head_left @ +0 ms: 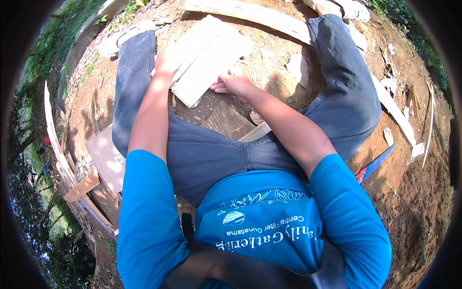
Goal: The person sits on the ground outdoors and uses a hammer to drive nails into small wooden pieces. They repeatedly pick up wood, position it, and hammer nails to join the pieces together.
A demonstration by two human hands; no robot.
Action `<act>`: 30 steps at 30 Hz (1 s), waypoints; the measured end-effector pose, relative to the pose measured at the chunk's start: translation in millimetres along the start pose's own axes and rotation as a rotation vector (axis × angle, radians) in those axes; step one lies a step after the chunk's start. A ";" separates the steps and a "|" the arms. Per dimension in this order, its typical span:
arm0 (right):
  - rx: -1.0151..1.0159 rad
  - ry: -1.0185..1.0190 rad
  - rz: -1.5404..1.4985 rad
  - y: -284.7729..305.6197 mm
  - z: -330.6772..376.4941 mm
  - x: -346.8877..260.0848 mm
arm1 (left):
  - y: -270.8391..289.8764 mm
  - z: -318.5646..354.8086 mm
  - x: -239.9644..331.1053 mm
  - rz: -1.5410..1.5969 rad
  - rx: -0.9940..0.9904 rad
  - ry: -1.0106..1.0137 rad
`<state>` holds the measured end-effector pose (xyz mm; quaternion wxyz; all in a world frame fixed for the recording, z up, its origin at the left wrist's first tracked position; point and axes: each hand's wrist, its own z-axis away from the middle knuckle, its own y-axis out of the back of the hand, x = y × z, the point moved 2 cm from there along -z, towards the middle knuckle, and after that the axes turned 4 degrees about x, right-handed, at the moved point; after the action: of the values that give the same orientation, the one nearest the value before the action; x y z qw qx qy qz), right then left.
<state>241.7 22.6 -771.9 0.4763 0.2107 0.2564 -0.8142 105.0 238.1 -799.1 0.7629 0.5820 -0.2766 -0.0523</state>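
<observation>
Between my spread legs lies a pale wooden board point(211, 53), slanting from upper right to lower left and nearly white in the glare. A long line runs down its left part; whether that is a groove or the edge of a second piece, I cannot tell. My left hand point(167, 59) grips its left side, the fingertips washed out by sunlight. At the lower right edge is my right hand point(235, 85), palm turned inward, fingers stretched toward the board with small gaps between them. Whether they touch its edge is unclear. Below it, a flat brown wood piece point(230, 120) rests on the soil.
A long pale plank point(255, 15) lies across the far ground. On the right are a narrow wood strip point(397, 113) and a saw point(378, 163) with blue blade and red handle. To the left lie a cardboard piece point(107, 159) and a short wood offcut point(83, 187).
</observation>
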 end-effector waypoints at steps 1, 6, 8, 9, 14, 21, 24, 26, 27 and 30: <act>-0.009 0.005 0.002 -0.8 0.2 -0.3 | -0.7 3.6 -1.2 0.005 0.061 -0.052; -0.047 0.049 -0.036 6.2 -6.7 6.4 | 19.4 35.9 70.0 -0.006 0.144 -0.394; -0.033 0.053 -0.059 3.1 -11.4 12.7 | 14.9 43.6 88.3 -0.009 0.049 -0.403; -0.027 0.052 -0.068 0.5 -12.2 14.1 | 10.7 47.8 94.3 -0.010 0.001 -0.405; 0.003 0.064 -0.022 0.0 -8.4 7.8 | 2.3 67.7 113.6 -0.038 -0.059 -0.353; -0.025 0.079 0.078 7.0 -14.6 4.7 | 13.5 77.1 130.3 0.037 -0.073 -0.279; -0.044 0.083 0.065 6.7 -21.1 9.9 | 4.0 73.4 123.8 -0.004 -0.086 -0.262; -0.043 0.090 0.059 6.4 -22.3 12.5 | -2.6 71.4 120.9 -0.028 -0.058 -0.250; -0.041 0.094 0.056 6.6 -22.3 12.7 | -5.6 70.1 119.9 -0.040 -0.044 -0.247; -0.044 0.110 0.027 8.7 -24.7 15.1 | -9.0 67.3 121.8 -0.149 0.004 -0.310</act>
<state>244.9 24.3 -801.9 0.4767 0.2483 0.2972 -0.7892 177.3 128.5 -752.0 0.7039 0.5875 -0.3470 -0.1973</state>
